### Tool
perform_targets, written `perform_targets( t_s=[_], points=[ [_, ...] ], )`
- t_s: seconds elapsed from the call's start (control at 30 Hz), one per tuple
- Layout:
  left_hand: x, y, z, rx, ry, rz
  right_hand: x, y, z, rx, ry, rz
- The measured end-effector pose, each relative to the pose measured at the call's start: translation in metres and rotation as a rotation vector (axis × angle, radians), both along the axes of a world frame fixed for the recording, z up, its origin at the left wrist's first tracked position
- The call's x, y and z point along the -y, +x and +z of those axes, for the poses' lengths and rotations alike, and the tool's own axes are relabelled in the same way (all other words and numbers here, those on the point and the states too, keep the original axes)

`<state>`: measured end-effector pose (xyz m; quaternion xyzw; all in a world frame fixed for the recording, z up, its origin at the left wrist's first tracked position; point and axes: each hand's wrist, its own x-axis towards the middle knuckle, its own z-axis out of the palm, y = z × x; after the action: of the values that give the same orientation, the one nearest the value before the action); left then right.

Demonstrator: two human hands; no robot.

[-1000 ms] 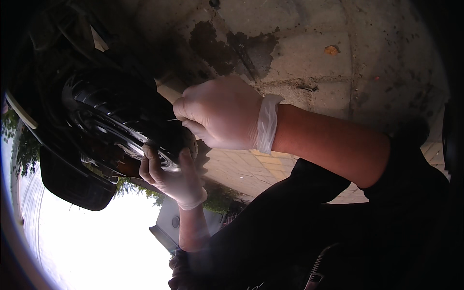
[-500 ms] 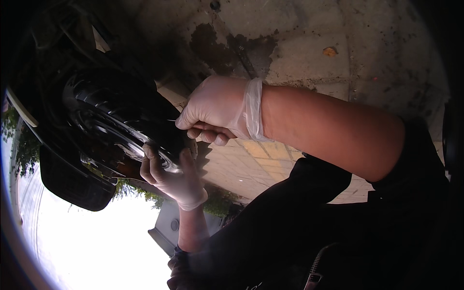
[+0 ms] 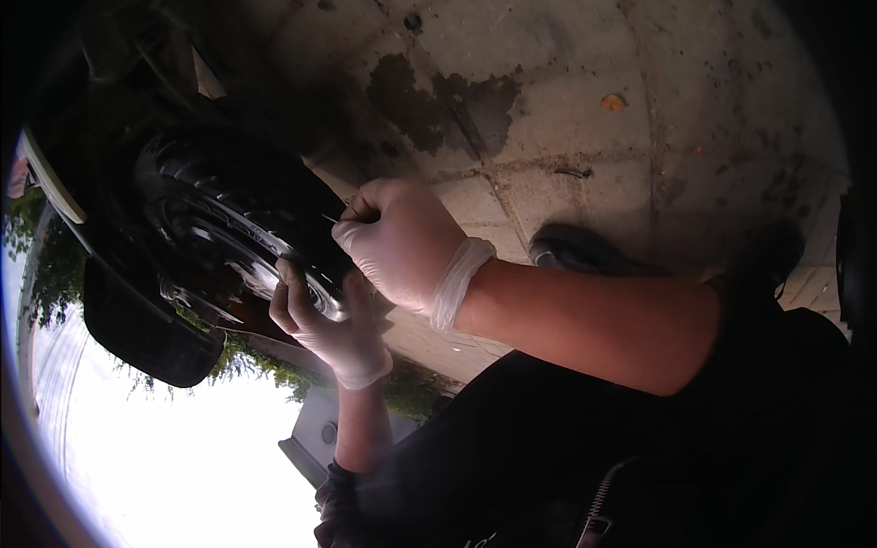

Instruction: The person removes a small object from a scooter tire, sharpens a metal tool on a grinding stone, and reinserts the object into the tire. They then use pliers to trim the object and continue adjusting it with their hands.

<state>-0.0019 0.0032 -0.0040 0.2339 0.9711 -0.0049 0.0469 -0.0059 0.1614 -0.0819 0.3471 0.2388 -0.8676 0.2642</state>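
A black wheel with a treaded tyre (image 3: 247, 187) stands at the left, its metal rim facing the lower left. My left hand (image 3: 336, 338), in a thin translucent glove, grips the tyre's near side, with the fingers over the rim edge and the thumb by the tread. My right hand (image 3: 402, 242), gloved the same way, is closed in a pinch beside the tread. A short bit of thin, pale metal pin (image 3: 331, 218) shows between its fingertips and the tyre. The rest of the pin is hidden in my grip.
Dark vehicle parts surround the wheel, with a black flap (image 3: 151, 333) below it. Paving slabs (image 3: 566, 119) with dark wet stains and a dry leaf (image 3: 613, 103) lie beyond. A dark shoe (image 3: 575, 248) rests behind my right forearm. A grey box-like object (image 3: 315, 425) stands beside my left forearm.
My right hand has rolled over at the wrist, knuckles now upward, and its forearm has dropped lower in view. A shoe has come into sight. My left hand keeps its hold.
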Motion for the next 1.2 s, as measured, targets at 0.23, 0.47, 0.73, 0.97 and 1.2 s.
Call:
perform_targets(
  t_s=[0.23, 0.47, 0.73, 0.97, 1.2],
  points=[
    [0.000, -0.002, 0.003, 0.020, -0.046, -0.023, 0.020, 0.009, 0.018, 0.173, -0.123, -0.226],
    [-0.003, -0.004, 0.002, 0.001, -0.035, -0.033, 0.036, 0.011, 0.035, 0.227, -0.031, -0.369],
    [-0.006, -0.004, 0.002, 0.004, -0.027, -0.022, 0.061, 0.017, 0.029, 0.101, 0.146, -0.458],
    [-0.006, -0.002, 0.000, -0.008, 0.022, 0.063, 0.019, 0.025, -0.037, 0.182, 0.555, -0.423],
    [-0.006, -0.004, 0.000, 0.011, -0.009, 0.043, 0.021, 0.036, -0.029, -0.382, 0.463, -0.325]
  ],
)
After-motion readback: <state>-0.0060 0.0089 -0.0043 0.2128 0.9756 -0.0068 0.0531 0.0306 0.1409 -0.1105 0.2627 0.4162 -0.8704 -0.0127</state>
